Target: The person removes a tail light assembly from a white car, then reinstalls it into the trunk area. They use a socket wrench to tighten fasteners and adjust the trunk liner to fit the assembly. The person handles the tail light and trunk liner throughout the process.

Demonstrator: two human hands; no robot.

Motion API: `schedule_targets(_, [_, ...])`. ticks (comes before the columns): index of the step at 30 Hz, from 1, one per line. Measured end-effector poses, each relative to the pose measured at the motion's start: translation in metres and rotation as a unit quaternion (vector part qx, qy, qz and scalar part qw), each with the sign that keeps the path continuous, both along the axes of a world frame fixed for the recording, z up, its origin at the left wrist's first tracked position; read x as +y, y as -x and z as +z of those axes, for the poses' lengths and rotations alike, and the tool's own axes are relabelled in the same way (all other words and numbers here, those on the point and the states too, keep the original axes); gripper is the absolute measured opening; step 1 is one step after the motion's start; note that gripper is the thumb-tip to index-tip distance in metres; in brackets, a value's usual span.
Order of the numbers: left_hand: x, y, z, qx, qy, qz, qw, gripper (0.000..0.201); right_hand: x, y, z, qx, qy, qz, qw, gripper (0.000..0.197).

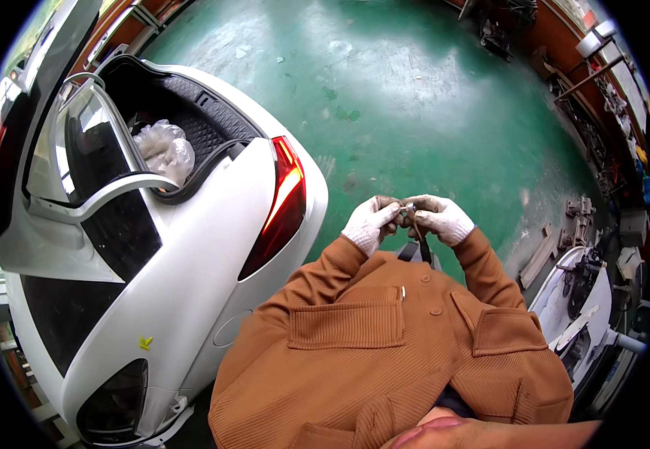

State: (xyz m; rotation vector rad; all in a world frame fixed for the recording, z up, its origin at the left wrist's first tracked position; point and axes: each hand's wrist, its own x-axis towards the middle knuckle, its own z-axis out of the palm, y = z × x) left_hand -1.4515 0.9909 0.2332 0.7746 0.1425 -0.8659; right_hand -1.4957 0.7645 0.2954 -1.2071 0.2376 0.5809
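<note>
My hands are together in front of my chest, both in white gloves with dirt-darkened fingertips. Between them is a small shiny metal piece (410,209), too small to tell its kind. The fingers of my left hand (371,223) pinch it from one side. My right hand (445,218) is closed around its other side. A thin brownish strip (420,238) hangs below the metal piece by the right fingers; whether the two are joined I cannot tell. Grey and dark material shows beneath the hands, partly hidden by my brown jacket (355,322).
On my left stands a white car (198,247) with its tailgate (59,247) raised and a lit red tail light (280,206). Clear plastic wrapping (165,152) lies in its trunk. Ahead is green floor (385,105). A white panel (591,288) and metal parts (578,217) line the right side.
</note>
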Motion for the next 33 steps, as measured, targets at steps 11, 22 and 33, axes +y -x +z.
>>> schedule_targets(11, [-0.01,-0.2,-0.016,0.001,-0.051,0.322,0.945,0.015,0.008,-0.324,-0.044,0.137,-0.154,0.176,0.963,0.048])
schedule_targets(22, [-0.013,-0.291,0.019,-0.08,0.066,0.546,0.831,0.022,0.078,-0.519,-0.018,0.313,-0.305,0.46,0.773,0.046])
schedule_targets(33, [0.061,-0.36,0.011,0.013,-0.355,0.671,0.651,0.014,0.226,-0.593,-0.053,0.293,-0.173,0.55,0.763,0.035])
